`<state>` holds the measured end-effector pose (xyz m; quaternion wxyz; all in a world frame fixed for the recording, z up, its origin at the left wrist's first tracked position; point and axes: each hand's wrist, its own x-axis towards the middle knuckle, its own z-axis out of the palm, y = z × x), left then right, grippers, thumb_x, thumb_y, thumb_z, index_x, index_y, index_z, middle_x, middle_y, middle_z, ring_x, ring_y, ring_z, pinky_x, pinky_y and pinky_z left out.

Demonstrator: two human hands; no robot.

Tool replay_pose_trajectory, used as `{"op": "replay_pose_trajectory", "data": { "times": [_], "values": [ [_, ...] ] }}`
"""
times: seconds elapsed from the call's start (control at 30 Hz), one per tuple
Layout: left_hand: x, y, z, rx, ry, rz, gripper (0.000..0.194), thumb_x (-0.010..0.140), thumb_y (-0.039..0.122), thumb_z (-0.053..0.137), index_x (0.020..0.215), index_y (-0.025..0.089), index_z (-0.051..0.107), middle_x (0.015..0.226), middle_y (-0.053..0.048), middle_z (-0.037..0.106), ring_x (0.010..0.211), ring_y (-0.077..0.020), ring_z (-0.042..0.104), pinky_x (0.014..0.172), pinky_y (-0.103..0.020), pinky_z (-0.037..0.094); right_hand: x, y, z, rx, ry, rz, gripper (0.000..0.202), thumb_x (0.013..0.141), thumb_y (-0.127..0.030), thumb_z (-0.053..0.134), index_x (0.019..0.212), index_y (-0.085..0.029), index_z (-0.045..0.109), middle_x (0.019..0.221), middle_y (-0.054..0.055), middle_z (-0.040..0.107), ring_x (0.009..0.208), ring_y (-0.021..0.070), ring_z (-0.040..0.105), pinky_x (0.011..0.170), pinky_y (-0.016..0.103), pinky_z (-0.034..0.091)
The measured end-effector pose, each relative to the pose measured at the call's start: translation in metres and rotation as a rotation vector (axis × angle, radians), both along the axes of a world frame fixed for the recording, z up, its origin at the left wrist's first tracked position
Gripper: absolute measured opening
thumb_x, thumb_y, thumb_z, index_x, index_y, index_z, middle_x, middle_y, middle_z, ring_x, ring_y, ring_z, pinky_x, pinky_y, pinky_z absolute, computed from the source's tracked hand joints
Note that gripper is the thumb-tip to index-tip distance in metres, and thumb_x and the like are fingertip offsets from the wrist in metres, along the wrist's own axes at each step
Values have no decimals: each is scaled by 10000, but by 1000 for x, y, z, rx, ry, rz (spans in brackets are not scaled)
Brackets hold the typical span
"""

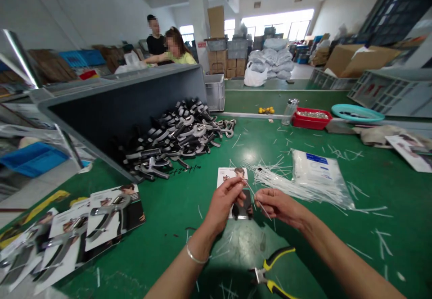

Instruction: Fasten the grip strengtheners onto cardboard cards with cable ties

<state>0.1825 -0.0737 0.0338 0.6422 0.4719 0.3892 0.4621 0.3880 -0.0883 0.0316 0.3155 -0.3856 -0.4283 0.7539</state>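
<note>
Over a printed card (222,174), my left hand (224,200) is closed in a pinch on a thin white cable tie (250,187). Facing it, my right hand (278,206) pinches the same strip lower down. The card lies flat on the green table, partly hidden behind my left fingers. Just beyond my right hand are a heap of loose cable ties (280,179) and a clear plastic bag (312,168) of them. Nearer to me lie side cutters (259,275) with yellow and black handles, their jaws pointing left.
A grey crate (124,96) tipped on its side spills many hand grip exercisers (182,132). At left lie cards with exercisers on them (108,218). Farther back stand a clear jar (289,112), a red tray (311,119) and a turquoise basin (357,113). Two people (178,49) are behind the crate.
</note>
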Motion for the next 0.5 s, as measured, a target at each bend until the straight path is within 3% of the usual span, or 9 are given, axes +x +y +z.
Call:
{"op": "replay_pose_trajectory", "data": {
  "times": [0.07,0.17,0.27,0.33,0.4,0.5],
  "values": [
    [2,-1,2,-8,-47,39,305,814,421,682,975,162,663,761,-18,657,580,-95,547,572,-226,448,-18,-10,-5,-19,51,48,334,834,-468,686,807,-150,589,607,-60,449,475,47,285,451,192,225],
    [-7,-2,-2,8,77,126,275,782,421,715,846,163,643,623,26,590,529,-89,516,540,-214,426,-37,-23,-9,120,-93,55,278,851,-432,666,882,-163,603,730,-19,589,468,51,386,455,202,294],
    [-29,7,-10,52,226,57,306,823,463,648,887,164,654,723,-11,655,581,-107,564,585,-230,468,-44,-24,-11,405,-346,29,231,875,-405,635,840,-176,642,760,-10,624,532,82,505,529,227,392],
    [-49,19,-20,62,343,95,330,853,480,586,927,165,652,843,-52,694,654,-130,608,614,-244,498,-44,-15,-16,472,-381,-79,231,883,-410,624,848,-184,661,766,-6,627,594,102,552,598,248,449],
    [-67,30,-33,7,487,212,315,831,460,596,910,160,648,868,-71,698,687,-148,627,589,-242,505,-44,-2,-27,363,-246,-245,255,878,-439,627,924,-190,649,767,-3,637,627,116,587,633,265,493],
    [-79,39,-53,-102,575,162,253,761,389,660,797,139,668,740,-70,691,653,-172,642,564,-256,514,-53,16,-51,120,53,-416,318,798,-437,729,937,-182,599,796,10,666,667,129,639,670,282,542]
  ]
}}
